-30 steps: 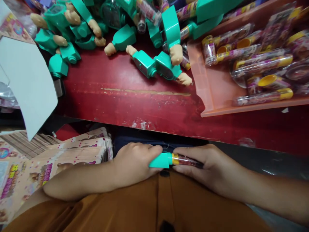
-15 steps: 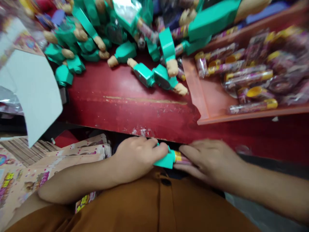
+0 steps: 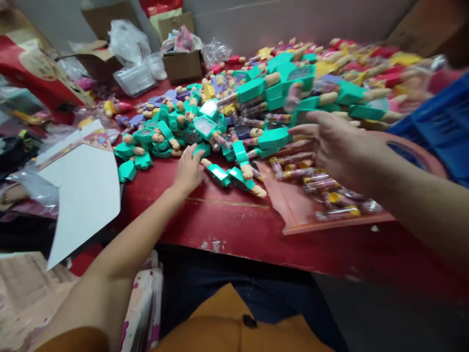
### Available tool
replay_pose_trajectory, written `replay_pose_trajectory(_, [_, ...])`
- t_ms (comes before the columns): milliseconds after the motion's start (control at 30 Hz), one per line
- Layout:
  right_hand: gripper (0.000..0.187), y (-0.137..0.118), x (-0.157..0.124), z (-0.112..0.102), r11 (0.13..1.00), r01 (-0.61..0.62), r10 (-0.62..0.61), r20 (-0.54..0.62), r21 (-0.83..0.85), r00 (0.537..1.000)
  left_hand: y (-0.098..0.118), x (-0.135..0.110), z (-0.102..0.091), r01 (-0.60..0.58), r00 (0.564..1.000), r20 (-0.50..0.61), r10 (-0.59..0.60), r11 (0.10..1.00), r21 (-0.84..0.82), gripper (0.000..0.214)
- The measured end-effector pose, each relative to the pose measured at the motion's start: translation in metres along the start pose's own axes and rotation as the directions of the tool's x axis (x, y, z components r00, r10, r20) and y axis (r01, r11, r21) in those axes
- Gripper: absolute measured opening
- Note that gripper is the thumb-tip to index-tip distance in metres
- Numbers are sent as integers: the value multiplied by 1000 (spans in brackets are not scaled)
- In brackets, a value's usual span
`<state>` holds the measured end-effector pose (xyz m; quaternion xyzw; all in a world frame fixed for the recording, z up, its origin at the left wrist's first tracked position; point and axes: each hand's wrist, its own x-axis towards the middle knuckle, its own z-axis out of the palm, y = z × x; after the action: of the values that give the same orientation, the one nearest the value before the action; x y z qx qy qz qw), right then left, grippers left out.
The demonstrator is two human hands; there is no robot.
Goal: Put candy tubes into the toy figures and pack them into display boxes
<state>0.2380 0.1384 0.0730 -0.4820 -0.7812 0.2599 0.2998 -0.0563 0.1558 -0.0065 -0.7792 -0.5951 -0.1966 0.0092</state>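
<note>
My left hand (image 3: 188,171) reaches over the red table and touches a teal plastic piece (image 3: 202,148); its fingers are apart over the piece's near end, which they hide. My right hand (image 3: 331,149) is stretched over the right of the pile, fingers extended and somewhat blurred. Close to its fingertips lies another teal piece (image 3: 274,139) with a clear tube at one end. Around both hands spreads a heap of teal pieces with beige knobbed ends (image 3: 161,132). Two more teal pieces (image 3: 219,174) lie at the heap's front edge.
A pink tray (image 3: 280,205) with several clear, yellow-capped tubes (image 3: 339,212) sits under my right forearm. A blue crate (image 3: 436,127) stands at right. White card (image 3: 86,181) lies at left, printed cards (image 3: 144,303) below. Cardboard boxes (image 3: 183,67) are behind.
Both hands have left my lap, where they held a teal piece with a tube, and reached forward to the heap. The view has tilted up, showing more of the table.
</note>
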Motion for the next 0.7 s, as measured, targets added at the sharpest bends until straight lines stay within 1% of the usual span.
replay_pose_trajectory(33, [48, 5, 1, -7, 999, -36, 36, -15, -23, 999, 0, 6, 2, -86, 991, 106, 86, 996, -1, 41])
replay_pose_trajectory(67, [46, 11, -1, -13, 996, -36, 37, 23, -76, 999, 2, 9, 2, -185, 963, 200, 182, 983, -8, 44])
replay_pose_trajectory(100, [39, 18, -5, -16, 987, 2, 13, 87, -164, 996, 5, 11, 3, -259, 929, 271, 253, 966, -14, 46])
replay_pose_trajectory(133, [30, 27, -11, -17, 954, 66, -17, 166, -293, 986, 9, 12, 3, -296, 903, 322, 285, 955, -14, 46])
replay_pose_trajectory(167, [22, 35, -18, -16, 891, 143, -37, 246, -431, 969, 14, 11, 2, -301, 890, 356, 284, 954, -7, 44])
replay_pose_trajectory(200, [18, 44, -24, -15, 812, 209, -37, 310, -544, 950, 17, 10, 2, -282, 891, 374, 259, 959, 7, 39])
replay_pose_trajectory(233, [15, 51, -29, -12, 729, 243, -18, 337, -640, 941, 20, 7, 1, -255, 897, 380, 226, 966, 28, 32])
replay_pose_trajectory(300, [14, 61, -37, -6, 563, 264, 33, 340, -783, 940, 25, -3, -3, -157, 925, 355, 137, 987, 28, 25])
replay_pose_trajectory(333, [16, 62, -39, -3, 502, 283, 40, 349, -817, 936, 27, -11, -6, -66, 941, 331, 63, 998, -4, 27])
replay_pose_trajectory(367, [18, 60, -41, -1, 462, 313, 30, 367, -830, 930, 29, -22, -11, 51, 952, 305, -30, 997, -62, 29])
replay_pose_trajectory(400, [19, 56, -42, 0, 441, 339, 4, 380, -831, 925, 31, -34, -16, 177, 949, 288, -129, 973, -149, 32])
replay_pose_trajectory(433, [20, 50, -43, 0, 465, 339, -39, 364, -818, 931, 35, -47, -22, 292, 932, 294, -213, 921, -259, 36])
replay_pose_trajectory(467, [21, 42, -45, 0, 551, 306, -85, 312, -776, 946, 40, -60, -28, 382, 907, 329, -265, 845, -374, 40])
replay_pose_trajectory(500, [21, 33, -49, 1, 674, 240, -112, 224, -699, 968, 45, -72, -34, 446, 879, 392, -273, 760, -472, 43])
replay_pose_trajectory(533, [22, 24, -53, 1, 804, 159, -107, 124, -573, 986, 51, -83, -39, 502, 846, 472, -247, 666, -551, 45])
replay_pose_trajectory(567, [23, 14, -58, 3, 910, 84, -74, 40, -405, 996, 57, -92, -43, 556, 809, 553, -201, 569, -606, 46])
replay_pose_trajectory(600, [23, 5, -64, 5, 975, 46, -44, 16, -217, 999, 64, -99, -46, 607, 767, 625, -142, 477, -636, 46])
replay_pose_trajectory(633, [23, -3, -71, 9, 998, 43, -40, 55, -51, 998, 69, -103, -49, 649, 728, 680, -82, 401, -647, 44])
replay_pose_trajectory(667, [21, -9, -77, 14, 995, 67, -75, 126, 68, 989, 74, -105, -50, 678, 697, 717, -24, 348, -648, 42])
replay_pose_trajectory(700, [18, -12, -83, 20, 985, 105, -131, 199, 137, 971, 78, -106, -51, 692, 675, 737, 33, 317, -648, 39])
